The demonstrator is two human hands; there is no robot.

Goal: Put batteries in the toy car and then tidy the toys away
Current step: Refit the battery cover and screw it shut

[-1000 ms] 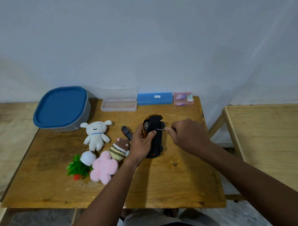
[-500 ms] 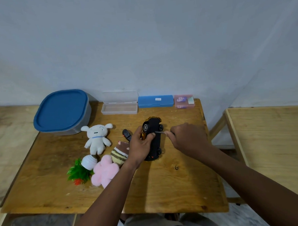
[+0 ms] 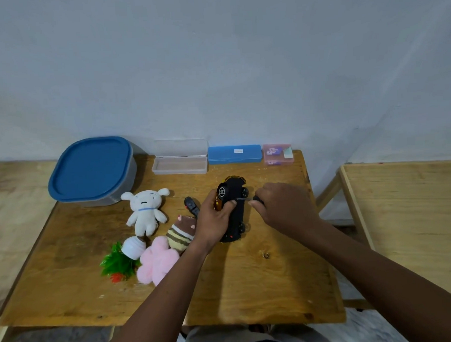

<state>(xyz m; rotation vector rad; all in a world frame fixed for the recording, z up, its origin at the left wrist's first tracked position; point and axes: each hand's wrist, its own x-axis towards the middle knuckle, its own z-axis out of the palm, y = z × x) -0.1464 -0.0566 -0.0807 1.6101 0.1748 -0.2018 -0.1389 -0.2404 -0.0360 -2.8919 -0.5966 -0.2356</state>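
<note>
The person sits at a wooden desk point(image 3: 250, 286) and works on the toy car point(image 3: 234, 209), which is a little beyond the middle of the desk, turned so that its black underside and the wheels show. The left hand point(image 3: 213, 223) grips the car from the left side, the fingers point(image 3: 229, 204) curled around the body, with a bit of the orange shell visible under them. The right hand point(image 3: 285, 207) holds a small screwdriver point(image 3: 243, 199) – its fingers are closed together on the dark handle, and the thin metal shaft lies almost level, with the tip against the underside of the car, just beside the left thumb.

Left of the car lies a small black part point(image 3: 191, 206) (what it is I cannot tell). Farther left there is a group of toys: a white plush point(image 3: 146, 210), a brown striped plush point(image 3: 182, 232) near the left wrist, a pink plush point(image 3: 157, 261) touching it, and a green plastic plant point(image 3: 117, 263) lying on its side with its white pot point(image 3: 132, 248).

Along the far edge, by the wall, stand a grey container with a blue lid point(image 3: 90, 171), an open clear case point(image 3: 180, 162), a closed blue case point(image 3: 234, 154) and a small pink box point(image 3: 278, 154) – all well apart from the hands. Another wooden table point(image 3: 415, 214) stands at the right
</note>
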